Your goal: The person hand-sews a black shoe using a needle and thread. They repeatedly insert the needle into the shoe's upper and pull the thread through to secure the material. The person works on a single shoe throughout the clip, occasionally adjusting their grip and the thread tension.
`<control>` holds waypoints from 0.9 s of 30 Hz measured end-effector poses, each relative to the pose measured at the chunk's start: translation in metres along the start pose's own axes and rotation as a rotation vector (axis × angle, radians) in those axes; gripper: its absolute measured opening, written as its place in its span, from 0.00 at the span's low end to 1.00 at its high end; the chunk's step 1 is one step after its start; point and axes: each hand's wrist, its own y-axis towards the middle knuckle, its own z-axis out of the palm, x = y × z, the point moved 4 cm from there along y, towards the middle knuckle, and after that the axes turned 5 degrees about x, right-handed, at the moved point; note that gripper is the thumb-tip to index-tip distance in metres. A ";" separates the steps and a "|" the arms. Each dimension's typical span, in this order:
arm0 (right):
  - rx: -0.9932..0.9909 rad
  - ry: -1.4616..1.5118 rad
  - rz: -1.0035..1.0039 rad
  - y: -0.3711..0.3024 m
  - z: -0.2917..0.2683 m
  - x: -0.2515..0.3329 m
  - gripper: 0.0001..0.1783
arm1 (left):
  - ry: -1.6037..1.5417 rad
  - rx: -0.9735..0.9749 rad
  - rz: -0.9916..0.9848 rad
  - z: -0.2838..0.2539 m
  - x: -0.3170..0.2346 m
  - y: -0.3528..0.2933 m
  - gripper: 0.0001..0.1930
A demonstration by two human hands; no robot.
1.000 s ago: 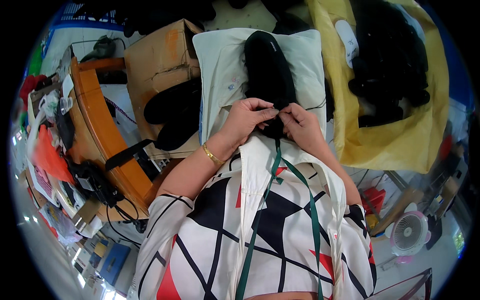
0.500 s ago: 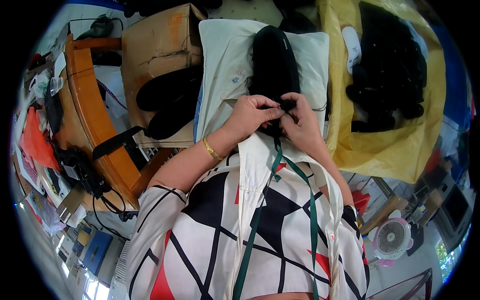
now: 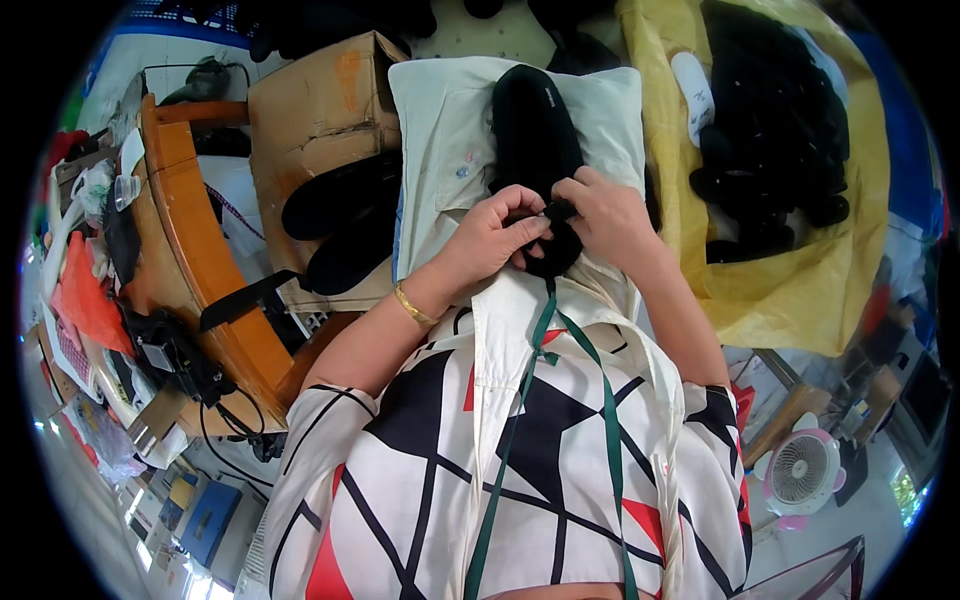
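A black shoe lies lengthwise on a pale cloth spread over my lap. My left hand and my right hand meet at the near end of the shoe, fingers pinched on a small black part at its heel. A gold bracelet sits on my left wrist. A green lanyard hangs down my patterned shirt just below the hands.
A cardboard box with black shoes stands to the left. A yellow sack with several black shoes lies to the right. A wooden bench with clutter is at far left, a small fan at lower right.
The view has shifted slightly. Both hands stay at the heel end of the shoe, fingers working the small black part; the right hand has moved a bit further up.
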 end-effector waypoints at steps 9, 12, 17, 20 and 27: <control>0.001 1.175 0.321 -0.012 0.046 0.000 0.09 | 0.481 -0.095 0.114 -0.017 -0.028 -0.016 0.07; -0.217 1.040 0.191 -0.018 0.028 -0.001 0.07 | 0.592 -0.124 0.110 -0.017 -0.024 -0.019 0.07; -0.370 0.337 -0.110 -0.018 0.003 0.031 0.03 | 0.695 -0.137 0.218 -0.013 -0.027 -0.018 0.08; -0.428 0.221 -0.216 -0.017 0.010 0.041 0.03 | 0.644 -0.138 0.241 -0.013 -0.021 -0.019 0.09; -0.406 1.048 -0.066 -0.017 -0.016 0.052 0.05 | 0.801 -0.112 0.236 -0.011 -0.023 -0.025 0.08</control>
